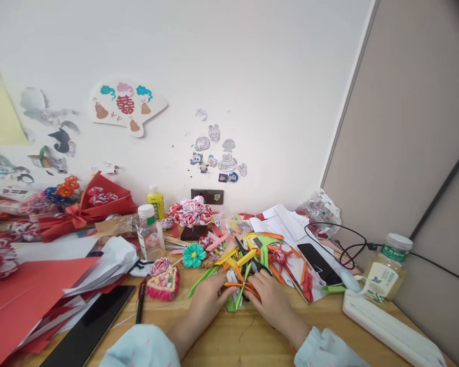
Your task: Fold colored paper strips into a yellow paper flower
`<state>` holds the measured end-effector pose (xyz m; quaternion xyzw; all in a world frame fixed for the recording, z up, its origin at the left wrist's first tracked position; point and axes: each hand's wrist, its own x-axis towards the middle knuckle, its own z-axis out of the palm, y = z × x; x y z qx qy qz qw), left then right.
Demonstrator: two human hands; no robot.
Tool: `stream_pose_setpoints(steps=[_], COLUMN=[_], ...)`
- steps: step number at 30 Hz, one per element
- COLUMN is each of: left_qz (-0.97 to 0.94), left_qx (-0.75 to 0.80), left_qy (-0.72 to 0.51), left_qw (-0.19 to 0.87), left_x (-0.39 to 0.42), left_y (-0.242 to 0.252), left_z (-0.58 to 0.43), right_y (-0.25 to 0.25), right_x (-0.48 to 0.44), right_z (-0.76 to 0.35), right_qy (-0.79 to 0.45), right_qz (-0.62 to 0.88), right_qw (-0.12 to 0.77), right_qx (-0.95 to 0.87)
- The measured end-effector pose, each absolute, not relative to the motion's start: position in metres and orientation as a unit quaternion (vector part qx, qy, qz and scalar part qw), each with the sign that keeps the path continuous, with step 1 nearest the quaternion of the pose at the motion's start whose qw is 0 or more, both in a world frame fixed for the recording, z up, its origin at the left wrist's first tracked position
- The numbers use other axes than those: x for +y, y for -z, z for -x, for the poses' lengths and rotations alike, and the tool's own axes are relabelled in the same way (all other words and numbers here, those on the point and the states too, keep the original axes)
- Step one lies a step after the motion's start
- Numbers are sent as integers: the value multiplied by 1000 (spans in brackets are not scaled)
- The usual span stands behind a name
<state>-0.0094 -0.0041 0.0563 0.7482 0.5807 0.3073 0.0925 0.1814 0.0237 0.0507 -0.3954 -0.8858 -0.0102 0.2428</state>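
Orange strips between both hands; tabletop showing nearside.

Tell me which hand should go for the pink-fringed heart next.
Left hand, I'd judge: the pink-fringed heart lies on its side, while the right hand is farther off. Both are at the paper strips, though.

Two hand grips, three capped bottles, one turquoise flower, perhaps one pair of scissors
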Motion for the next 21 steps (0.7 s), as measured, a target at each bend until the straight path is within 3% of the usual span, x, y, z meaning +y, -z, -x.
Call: stream_pose_setpoints(steps=[10, 21], left_qz=[-710, -838], left_qx=[594, 466], left_qy=[-367, -284], left_qw=[93, -3], left_x=[-4, 0], left_y=[-51, -45], left_z=[2, -1], right_y=[-51, -51], right_x=[20, 28], right_z=[-178, -186], right_qy=[26, -51], right_qz=[395, 334], right_qw=[236, 274], right_qx=[-887, -901])
